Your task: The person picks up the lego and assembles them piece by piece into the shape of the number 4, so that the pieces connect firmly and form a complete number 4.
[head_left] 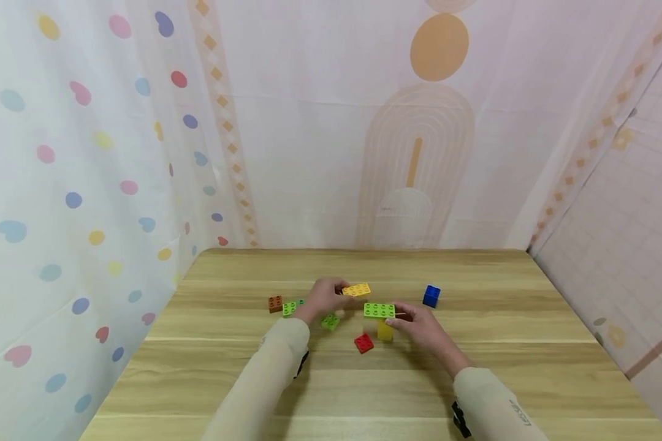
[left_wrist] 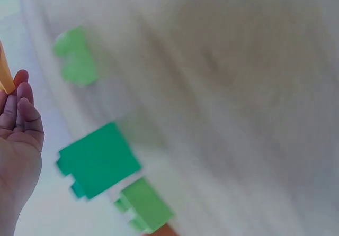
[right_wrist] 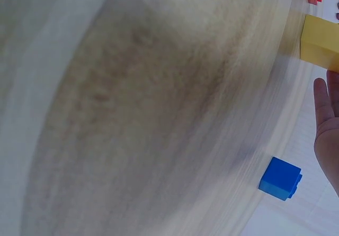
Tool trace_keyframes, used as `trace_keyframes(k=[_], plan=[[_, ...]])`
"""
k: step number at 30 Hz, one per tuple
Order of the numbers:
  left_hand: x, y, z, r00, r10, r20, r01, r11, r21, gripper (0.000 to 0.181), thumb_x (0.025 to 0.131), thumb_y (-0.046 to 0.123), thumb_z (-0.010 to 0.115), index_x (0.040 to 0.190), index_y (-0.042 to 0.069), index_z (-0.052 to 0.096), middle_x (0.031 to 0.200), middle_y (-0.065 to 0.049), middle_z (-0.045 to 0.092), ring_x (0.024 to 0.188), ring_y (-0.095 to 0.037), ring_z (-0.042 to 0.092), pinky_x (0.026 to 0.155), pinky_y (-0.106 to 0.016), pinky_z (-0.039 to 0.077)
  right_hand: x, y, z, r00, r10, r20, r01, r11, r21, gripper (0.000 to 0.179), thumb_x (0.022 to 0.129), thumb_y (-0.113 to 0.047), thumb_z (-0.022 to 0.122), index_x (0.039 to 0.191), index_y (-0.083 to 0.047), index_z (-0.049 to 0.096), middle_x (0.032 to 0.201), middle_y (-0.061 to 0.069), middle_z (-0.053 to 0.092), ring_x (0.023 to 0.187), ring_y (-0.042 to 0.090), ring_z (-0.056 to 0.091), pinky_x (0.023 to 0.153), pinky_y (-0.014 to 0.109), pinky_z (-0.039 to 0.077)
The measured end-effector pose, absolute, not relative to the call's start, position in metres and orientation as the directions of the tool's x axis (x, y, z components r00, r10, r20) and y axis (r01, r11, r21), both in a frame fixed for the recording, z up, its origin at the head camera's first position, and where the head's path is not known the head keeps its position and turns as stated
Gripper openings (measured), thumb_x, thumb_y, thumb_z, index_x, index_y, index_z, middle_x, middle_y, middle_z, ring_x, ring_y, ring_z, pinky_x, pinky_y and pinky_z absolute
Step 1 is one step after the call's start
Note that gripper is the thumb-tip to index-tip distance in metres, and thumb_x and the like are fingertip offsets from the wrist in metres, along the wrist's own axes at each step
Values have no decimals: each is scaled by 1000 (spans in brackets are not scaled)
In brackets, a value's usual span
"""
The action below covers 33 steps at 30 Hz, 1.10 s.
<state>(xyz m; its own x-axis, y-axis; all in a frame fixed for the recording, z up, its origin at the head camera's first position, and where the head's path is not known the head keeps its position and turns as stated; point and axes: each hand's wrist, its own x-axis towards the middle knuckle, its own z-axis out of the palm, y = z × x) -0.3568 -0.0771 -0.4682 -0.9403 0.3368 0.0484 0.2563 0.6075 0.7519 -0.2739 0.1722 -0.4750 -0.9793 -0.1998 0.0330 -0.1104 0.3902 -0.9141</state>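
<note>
My left hand [head_left: 327,297] pinches an orange-yellow toy building brick [head_left: 357,290] with studs on top; the left wrist view shows only an edge of that brick [left_wrist: 5,74] at the fingertips. Close by on the right, my right hand [head_left: 419,326] grips a long lime green brick [head_left: 379,310] by its right end. Directly under it shows a yellow brick [head_left: 385,331], which also appears beside the fingers in the right wrist view [right_wrist: 320,41]. Whether those two are joined is hard to see. A small red brick [head_left: 364,343] lies just left of the yellow one.
Beyond my right hand stands a blue brick [head_left: 431,296]. Around my left forearm lie a brown brick [head_left: 275,304], a lime green brick [head_left: 289,309], another lime brick [head_left: 330,321] and a teal green brick [left_wrist: 100,162]. Curtains [head_left: 309,153] hang behind the wooden table [head_left: 364,398].
</note>
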Motion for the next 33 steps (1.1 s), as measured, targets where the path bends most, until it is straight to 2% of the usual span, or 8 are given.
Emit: trace_keyframes(k=[9, 25, 33], plan=[[-355, -91, -442, -932, 347, 105, 300, 575, 761, 28, 91, 21, 74, 113, 4, 72, 89, -2, 65, 76, -14, 55, 65, -27, 47, -274, 172, -483, -978, -208, 31, -113, 394, -912, 34, 94, -20, 71, 126, -10, 68, 114, 4, 69, 102, 20, 63, 86, 36, 53], [-332, -99, -420, -893, 445, 65, 319, 525, 789, 29, 90, 23, 75, 116, 9, 72, 93, -1, 66, 80, -17, 56, 68, -30, 49, -273, 172, -480, -970, -238, 41, -132, 381, -915, 37, 95, -21, 69, 129, -8, 65, 117, 7, 68, 101, 20, 62, 83, 34, 53], [-324, -95, -427, -850, 524, 52, 354, 495, 794, 34, 90, 25, 75, 121, 11, 70, 91, 0, 65, 78, -15, 54, 66, -28, 49, -271, 172, -476, -974, -223, 34, -113, 349, -930, 35, 95, -17, 68, 128, -6, 65, 115, 9, 67, 97, 20, 63, 82, 40, 55]])
